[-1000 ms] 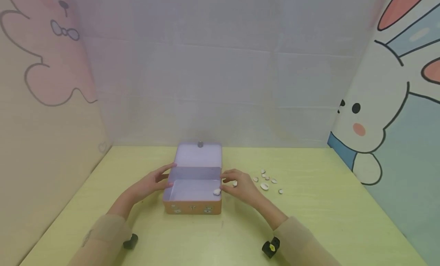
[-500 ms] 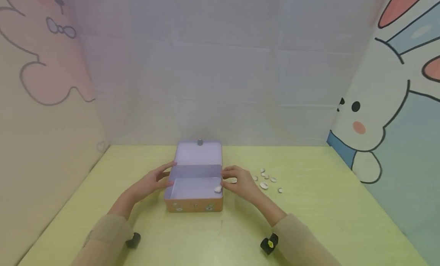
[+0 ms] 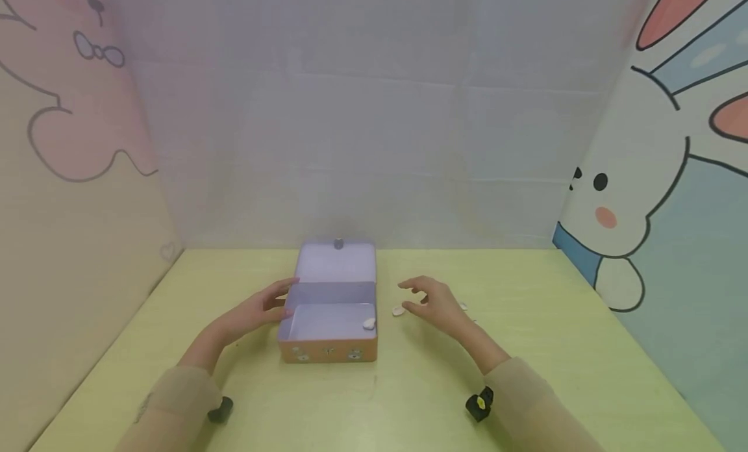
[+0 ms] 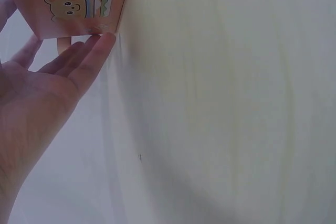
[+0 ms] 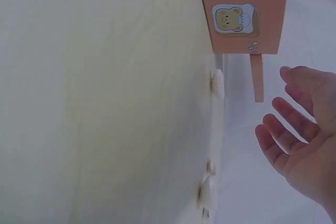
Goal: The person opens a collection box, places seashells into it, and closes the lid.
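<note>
An orange tin box (image 3: pixel 329 352) with a lilac inside stands on the table, its lid (image 3: pixel 336 262) folded back. One white seashell (image 3: pixel 369 324) lies in the box's front right corner. My left hand (image 3: pixel 251 314) rests its fingertips against the left side of the box; the left wrist view shows these fingers (image 4: pixel 89 64) extended along the tin. To the right of the box, my right hand (image 3: pixel 439 308) hovers with spread, slightly bent fingers and nothing in them. Close to its thumb is a shell (image 3: pixel 398 312) on the table. More shells are partly hidden behind the right hand.
Shells show beyond the right hand, one pale shell (image 3: pixel 463 306) among them; the right wrist view has several, including a white one (image 5: pixel 218 84) near the box. Cartoon-printed side walls and a pale back sheet (image 3: pixel 374 147) enclose the yellow table (image 3: pixel 374 413).
My right hand has left the right rim of the box and moved right, over the shells, with its fingers spreading. The left hand stays at the box. The shell inside has not moved.
</note>
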A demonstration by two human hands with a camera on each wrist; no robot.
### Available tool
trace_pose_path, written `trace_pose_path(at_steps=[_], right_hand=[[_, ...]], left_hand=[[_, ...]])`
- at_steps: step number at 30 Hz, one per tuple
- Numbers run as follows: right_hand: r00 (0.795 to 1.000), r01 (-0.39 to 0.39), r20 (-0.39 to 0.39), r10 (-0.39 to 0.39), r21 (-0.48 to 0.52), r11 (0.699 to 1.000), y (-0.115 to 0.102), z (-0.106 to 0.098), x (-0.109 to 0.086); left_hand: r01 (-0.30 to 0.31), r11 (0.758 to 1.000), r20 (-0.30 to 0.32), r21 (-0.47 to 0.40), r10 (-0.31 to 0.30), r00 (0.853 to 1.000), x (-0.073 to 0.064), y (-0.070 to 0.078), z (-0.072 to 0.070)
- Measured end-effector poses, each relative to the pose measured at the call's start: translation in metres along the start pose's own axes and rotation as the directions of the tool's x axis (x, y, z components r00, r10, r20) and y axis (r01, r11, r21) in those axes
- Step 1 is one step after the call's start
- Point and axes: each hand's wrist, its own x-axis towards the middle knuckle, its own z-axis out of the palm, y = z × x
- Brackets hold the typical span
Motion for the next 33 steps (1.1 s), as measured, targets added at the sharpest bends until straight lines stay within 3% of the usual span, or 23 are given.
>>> trace_pose_path(at_steps=[12, 20, 33], right_hand=[[0.974, 0.091, 0.22, -0.057, -0.148, 0.985, 0.023, 0.013, 0.011], [0.951, 0.222, 0.261, -0.166, -0.201, 0.954, 0.029, 0.017, 0.015], [0.956, 0.123, 0.289, -0.054, -0.225, 0.967, 0.033, 0.022, 0.02]], left_hand=[[-0.013, 1.0, -0.017, 0.025, 0.013, 1.0, 0.001, -0.002, 0.002], [-0.002, 1.0, -0.005, -0.008, 0.002, 1.0, 0.0, -0.004, 0.002], [0.035, 0.999, -0.015, 0.041, -0.034, 0.999, -0.002, -0.004, 0.006]])
